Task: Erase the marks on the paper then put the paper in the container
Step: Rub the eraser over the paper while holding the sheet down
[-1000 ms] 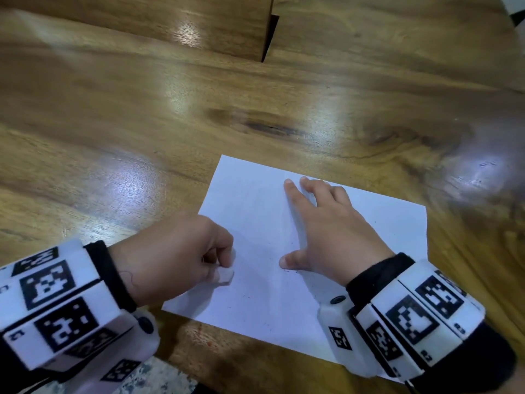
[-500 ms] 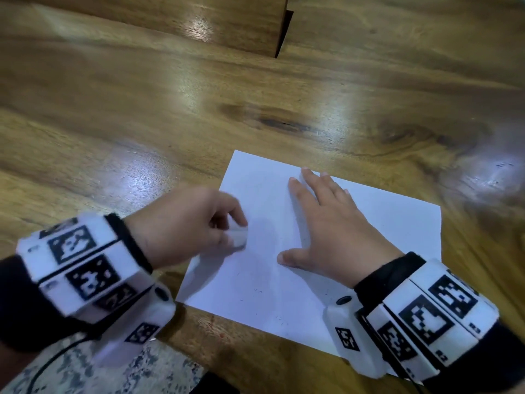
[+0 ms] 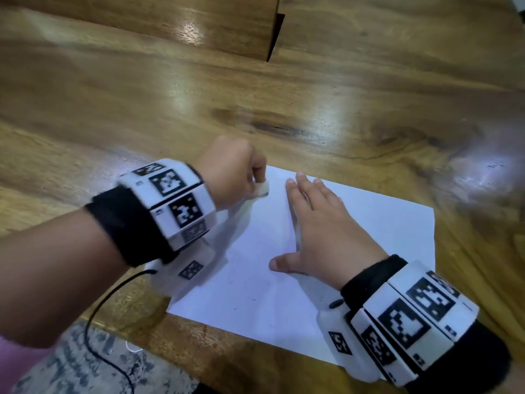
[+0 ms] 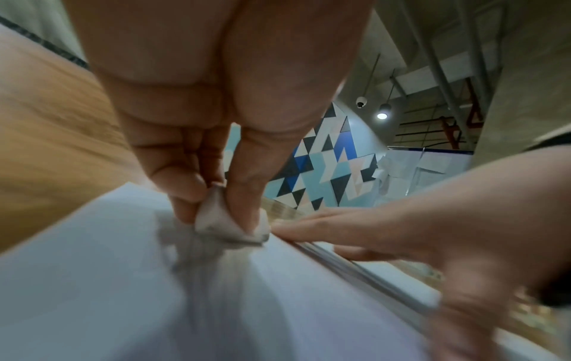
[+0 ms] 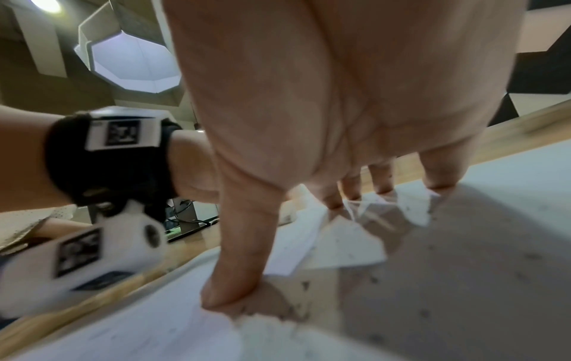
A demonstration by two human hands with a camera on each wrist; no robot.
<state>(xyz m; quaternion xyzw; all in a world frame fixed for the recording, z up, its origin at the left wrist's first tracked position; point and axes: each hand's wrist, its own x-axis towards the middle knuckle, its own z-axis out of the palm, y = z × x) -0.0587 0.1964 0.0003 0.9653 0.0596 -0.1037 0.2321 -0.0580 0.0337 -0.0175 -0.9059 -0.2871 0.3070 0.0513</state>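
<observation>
A white sheet of paper (image 3: 369,240) lies on the wooden table (image 3: 142,109), with small dark eraser crumbs (image 5: 423,312) scattered over it. My left hand (image 3: 235,174) pinches a small white eraser (image 3: 262,189) between thumb and fingers and presses it on the paper near its far left corner; the left wrist view shows the smudged eraser (image 4: 228,224) on the paper (image 4: 92,281). My right hand (image 3: 318,231) lies flat on the sheet, fingers straight and thumb spread, holding it down. In the right wrist view the fingertips (image 5: 438,180) press the paper (image 5: 510,219). No container is in view.
A wooden block or board (image 3: 199,27) stands at the back of the table, with a dark gap (image 3: 275,38) beside it. The table's near edge (image 3: 199,334) runs just below the paper. A black cable (image 3: 99,322) hangs from my left wrist.
My left hand has slid the eraser away from me, from the paper's near left part up to its far left corner. The right hand has stayed flat on the sheet.
</observation>
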